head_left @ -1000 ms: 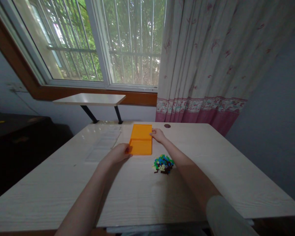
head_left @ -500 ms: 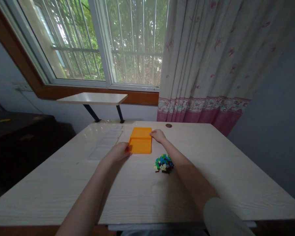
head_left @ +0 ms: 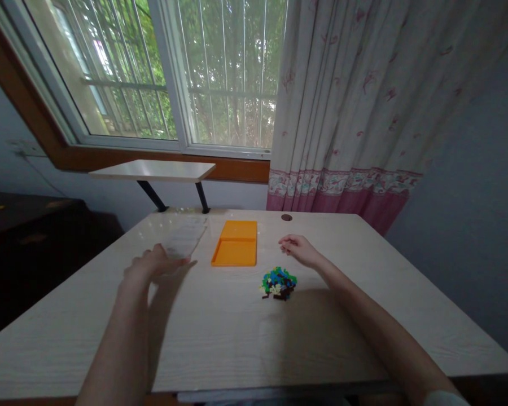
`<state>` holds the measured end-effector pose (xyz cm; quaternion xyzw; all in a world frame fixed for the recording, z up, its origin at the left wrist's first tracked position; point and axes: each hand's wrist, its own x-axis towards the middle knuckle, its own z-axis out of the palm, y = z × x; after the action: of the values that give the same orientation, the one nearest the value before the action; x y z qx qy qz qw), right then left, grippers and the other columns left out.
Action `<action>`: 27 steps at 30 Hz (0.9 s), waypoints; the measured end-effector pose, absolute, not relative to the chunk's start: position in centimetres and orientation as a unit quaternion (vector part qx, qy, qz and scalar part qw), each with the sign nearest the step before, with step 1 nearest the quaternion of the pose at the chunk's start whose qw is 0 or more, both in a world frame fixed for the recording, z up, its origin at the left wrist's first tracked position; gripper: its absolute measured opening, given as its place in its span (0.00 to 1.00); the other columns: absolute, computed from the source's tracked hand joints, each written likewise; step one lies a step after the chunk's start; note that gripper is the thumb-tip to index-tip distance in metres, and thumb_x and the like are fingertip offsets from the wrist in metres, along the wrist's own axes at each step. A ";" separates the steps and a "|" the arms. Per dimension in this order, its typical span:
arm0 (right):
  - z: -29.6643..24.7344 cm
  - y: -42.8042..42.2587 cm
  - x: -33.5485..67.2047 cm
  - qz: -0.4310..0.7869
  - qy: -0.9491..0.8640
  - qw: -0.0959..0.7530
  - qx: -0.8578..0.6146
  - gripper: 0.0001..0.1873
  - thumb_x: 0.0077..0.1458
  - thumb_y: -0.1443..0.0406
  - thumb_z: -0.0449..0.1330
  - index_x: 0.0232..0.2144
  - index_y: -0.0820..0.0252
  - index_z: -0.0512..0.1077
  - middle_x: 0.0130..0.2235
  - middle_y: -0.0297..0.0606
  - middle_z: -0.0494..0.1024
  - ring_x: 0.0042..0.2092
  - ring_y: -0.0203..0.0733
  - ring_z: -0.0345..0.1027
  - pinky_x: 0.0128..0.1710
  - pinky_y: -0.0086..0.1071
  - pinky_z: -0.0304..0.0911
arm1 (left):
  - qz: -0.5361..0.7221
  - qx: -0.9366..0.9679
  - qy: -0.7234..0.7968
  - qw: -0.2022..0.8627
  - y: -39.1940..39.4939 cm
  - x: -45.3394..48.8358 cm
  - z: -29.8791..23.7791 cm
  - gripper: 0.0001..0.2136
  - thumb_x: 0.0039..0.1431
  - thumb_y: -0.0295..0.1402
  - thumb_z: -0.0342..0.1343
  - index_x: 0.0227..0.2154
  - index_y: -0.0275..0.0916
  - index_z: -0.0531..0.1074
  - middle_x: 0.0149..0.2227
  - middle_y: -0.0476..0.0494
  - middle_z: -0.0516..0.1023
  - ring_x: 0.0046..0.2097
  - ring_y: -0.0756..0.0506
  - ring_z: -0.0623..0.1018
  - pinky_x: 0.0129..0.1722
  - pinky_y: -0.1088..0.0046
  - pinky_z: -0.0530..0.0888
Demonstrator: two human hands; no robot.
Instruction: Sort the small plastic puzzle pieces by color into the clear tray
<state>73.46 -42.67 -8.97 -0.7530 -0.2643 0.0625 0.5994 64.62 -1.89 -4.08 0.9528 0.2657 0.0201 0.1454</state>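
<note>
Hands (head_left: 152, 265) (head_left: 298, 250), two, flank one orange tray (head_left: 235, 252), one brick pile (head_left: 279, 283).

Two arms, L & R, both bare. Left hand (head_left: 152, 264) & right hand (head_left: 298, 250) bare too, w/ slim fingers (head_left: 285, 243); nails etc. too small to make out. L forearm (head_left: 118, 338) uncovered down to the bottom edge of the pic. R forearm (head_left: 364, 316) uncovered approx. to the elbow, where a sleeve (head_left: 446, 397) starts: pale grey-white, plain fabric, soft rounded hem, only a sliver showing at bottom-right corner.
</note>
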 end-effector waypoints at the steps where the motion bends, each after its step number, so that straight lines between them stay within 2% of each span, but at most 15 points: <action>1: -9.0 -43.2 72.9 0.060 -0.259 0.609 -0.748 0.13 0.49 0.59 0.55 0.32 0.63 0.69 0.27 0.35 0.71 0.27 0.32 0.64 0.27 0.26 0.59 | -0.006 0.948 0.283 0.144 -1.9 64.6 -4.3 0.51 0.25 0.61 0.55 0.49 0.24 0.56 0.50 0.14 0.60 0.50 0.21 0.62 0.40 0.47 0.63; 4: -9.1 -43.6 71.7 0.048 -0.237 0.618 -0.748 0.13 0.49 0.57 0.55 0.30 0.63 0.68 0.24 0.34 0.71 0.25 0.32 0.63 0.25 0.26 0.59 | -0.048 0.940 0.309 0.133 -2.5 64.6 -4.5 0.52 0.26 0.60 0.56 0.51 0.26 0.52 0.52 0.17 0.57 0.50 0.23 0.62 0.40 0.52 0.65; 7: -8.9 -43.0 71.0 0.024 -0.224 0.619 -0.752 0.14 0.49 0.56 0.55 0.29 0.63 0.68 0.22 0.33 0.69 0.23 0.31 0.62 0.24 0.26 0.59 | -0.046 0.935 0.328 0.126 -3.0 64.3 -3.7 0.48 0.25 0.56 0.60 0.48 0.28 0.54 0.51 0.18 0.58 0.50 0.23 0.62 0.40 0.52 0.65; 11: -8.2 -42.1 70.0 -0.007 -0.235 0.595 -0.769 0.13 0.51 0.57 0.54 0.29 0.63 0.68 0.22 0.33 0.69 0.24 0.32 0.62 0.24 0.26 0.60 | 0.034 0.916 0.359 0.178 -3.8 63.5 -1.7 0.41 0.33 0.56 0.56 0.47 0.29 0.55 0.51 0.21 0.59 0.51 0.24 0.60 0.42 0.48 0.61; 13: -7.5 -41.8 69.2 -0.040 -0.260 0.569 -0.780 0.12 0.51 0.58 0.54 0.30 0.63 0.68 0.25 0.34 0.70 0.26 0.32 0.63 0.27 0.27 0.61 | 0.079 0.911 0.266 0.305 -5.2 63.2 -0.6 0.37 0.39 0.52 0.54 0.47 0.31 0.55 0.48 0.29 0.63 0.50 0.30 0.63 0.41 0.57 0.64; 15: -6.7 -41.4 68.2 -0.086 -0.296 0.541 -0.783 0.11 0.52 0.60 0.54 0.33 0.62 0.68 0.28 0.36 0.71 0.30 0.34 0.64 0.31 0.28 0.62 | 0.103 0.867 0.132 0.469 -7.7 63.1 -0.1 0.27 0.45 0.46 0.51 0.47 0.38 0.56 0.45 0.39 0.66 0.46 0.39 0.67 0.38 0.66 0.66; 17: -5.9 -40.9 67.0 -0.119 -0.347 0.498 -0.786 0.12 0.52 0.62 0.53 0.40 0.61 0.67 0.33 0.38 0.71 0.33 0.35 0.65 0.36 0.31 0.63 | 0.085 0.792 0.028 0.604 -10.9 63.1 -0.2 0.24 0.44 0.41 0.51 0.46 0.40 0.58 0.42 0.44 0.67 0.39 0.46 0.70 0.33 0.72 0.66; 19: -5.4 -40.3 65.9 -0.141 -0.402 0.444 -0.788 0.19 0.51 0.63 0.55 0.47 0.59 0.63 0.39 0.40 0.71 0.38 0.37 0.64 0.41 0.34 0.62 | 0.031 0.744 -0.037 0.666 -14.3 63.1 -0.7 0.24 0.42 0.38 0.52 0.46 0.41 0.58 0.39 0.46 0.68 0.35 0.48 0.70 0.32 0.73 0.67; 23: -5.6 -39.1 64.3 -0.164 -0.422 0.406 -0.794 0.43 0.42 0.59 0.63 0.57 0.57 0.48 0.53 0.46 0.59 0.50 0.45 0.58 0.49 0.39 0.58 | 0.020 0.752 -0.032 0.658 -19.2 62.9 -1.6 0.25 0.40 0.38 0.53 0.45 0.39 0.59 0.39 0.45 0.67 0.38 0.46 0.70 0.33 0.72 0.67; 25: -6.0 -38.6 64.1 -0.176 -0.407 0.409 -0.797 0.48 0.39 0.59 0.65 0.58 0.57 0.44 0.55 0.47 0.56 0.53 0.47 0.54 0.52 0.41 0.55 | 0.017 0.761 -0.026 0.648 -20.5 62.9 -1.6 0.26 0.39 0.40 0.55 0.44 0.38 0.60 0.40 0.43 0.67 0.40 0.44 0.70 0.34 0.70 0.68; 27: -6.5 -38.4 64.2 -0.195 -0.391 0.419 -0.796 0.48 0.38 0.59 0.65 0.58 0.57 0.44 0.54 0.47 0.56 0.54 0.48 0.52 0.53 0.43 0.53 | 0.002 0.760 -0.043 0.649 -21.4 63.0 -1.5 0.24 0.40 0.41 0.56 0.42 0.37 0.61 0.40 0.43 0.67 0.40 0.44 0.70 0.36 0.69 0.68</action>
<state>64.16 -38.37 -6.50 -0.7962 -0.3906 -0.1946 0.4190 62.97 -21.42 -1.52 0.7599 -0.0435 0.0019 0.6485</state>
